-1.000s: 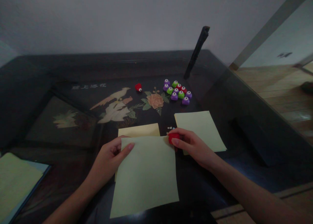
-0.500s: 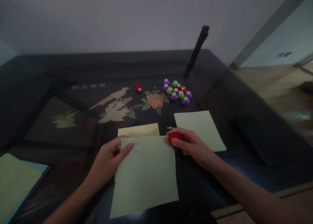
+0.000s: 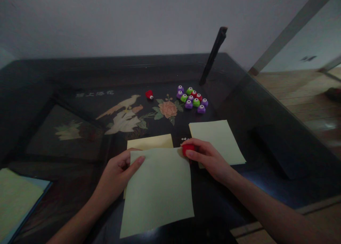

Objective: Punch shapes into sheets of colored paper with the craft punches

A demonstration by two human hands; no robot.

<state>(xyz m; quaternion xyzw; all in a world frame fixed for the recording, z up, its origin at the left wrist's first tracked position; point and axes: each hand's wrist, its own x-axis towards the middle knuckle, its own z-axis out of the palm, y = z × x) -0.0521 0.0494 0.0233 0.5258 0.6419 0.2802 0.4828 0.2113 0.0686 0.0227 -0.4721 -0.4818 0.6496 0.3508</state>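
Observation:
My left hand (image 3: 119,171) grips the left edge of a pale green paper sheet (image 3: 157,190), thumb on top, holding it tilted above the dark table (image 3: 53,95). At the sheet's top right corner my right hand (image 3: 207,157) is closed round a small red paper punch (image 3: 187,148). A yellow sheet (image 3: 149,142) lies partly under the green one. Another pale green sheet (image 3: 217,139) lies flat under my right hand. A few tiny paper bits (image 3: 184,139) lie just beyond the punch.
A cluster of several purple, green and red small punches (image 3: 192,99) sits further back, with one lone red punch (image 3: 149,94) to its left. A black stand (image 3: 213,55) rises at the back. A stack of paper (image 3: 16,198) lies at the near left edge.
Almost nothing has moved; both hands keep their grip on the sheet and the punch. The view has shifted slightly.

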